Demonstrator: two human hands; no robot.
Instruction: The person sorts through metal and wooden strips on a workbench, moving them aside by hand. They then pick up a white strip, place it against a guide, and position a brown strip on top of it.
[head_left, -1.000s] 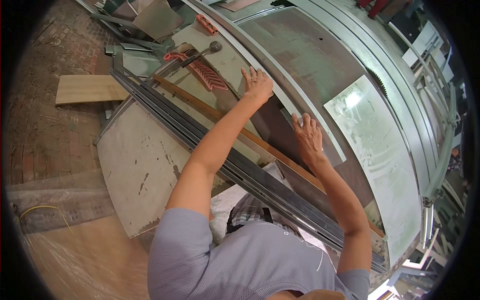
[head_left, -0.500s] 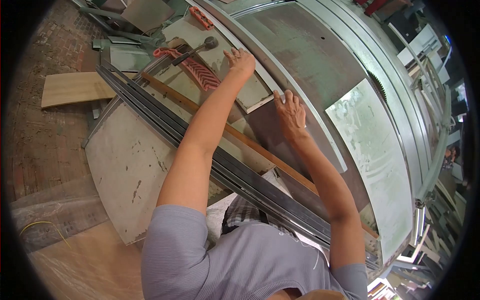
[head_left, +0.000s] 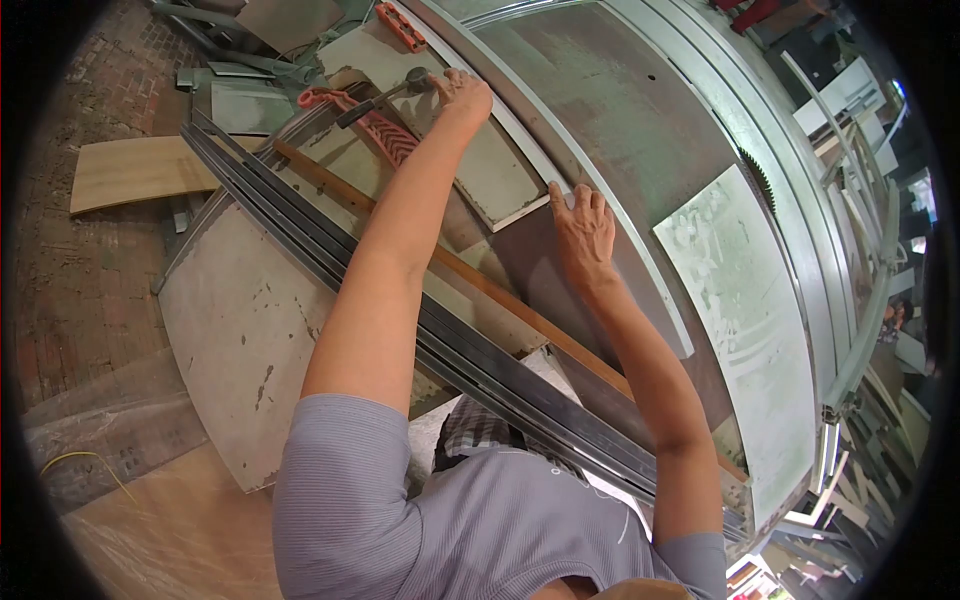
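Note:
My left hand (head_left: pixel 463 97) lies at the pale strip along the board's far edge, fingers stretched and holding nothing, fingertips close to the head of a black mallet (head_left: pixel 418 76). My right hand (head_left: pixel 585 230) rests with thumb and fingers apart where the pale strip (head_left: pixel 528 150) ends, beside a long grey metal rail (head_left: pixel 640 245). Under the mallet is a light, worn board (head_left: pixel 497 180) edged by that strip. The mallet's handle crosses a red, ribbed tool (head_left: pixel 385 135), partly hidden by my left forearm. A red-orange level-like tool (head_left: pixel 402 27) sits farther up the board.
Dark metal profiles (head_left: pixel 480 375) and a wooden strip (head_left: pixel 530 318) run across in front of my body. A toothed saw blade (head_left: pixel 757 180) protrudes near a whitish sheet (head_left: pixel 740 300) at right. A plywood piece (head_left: pixel 140 175) juts out at left. A person's red-clad legs (head_left: pixel 752 14) show at the top.
My left hand has shifted up and left along the strip, nearer the mallet head. My right hand stays at the strip's end. The view has moved slightly.

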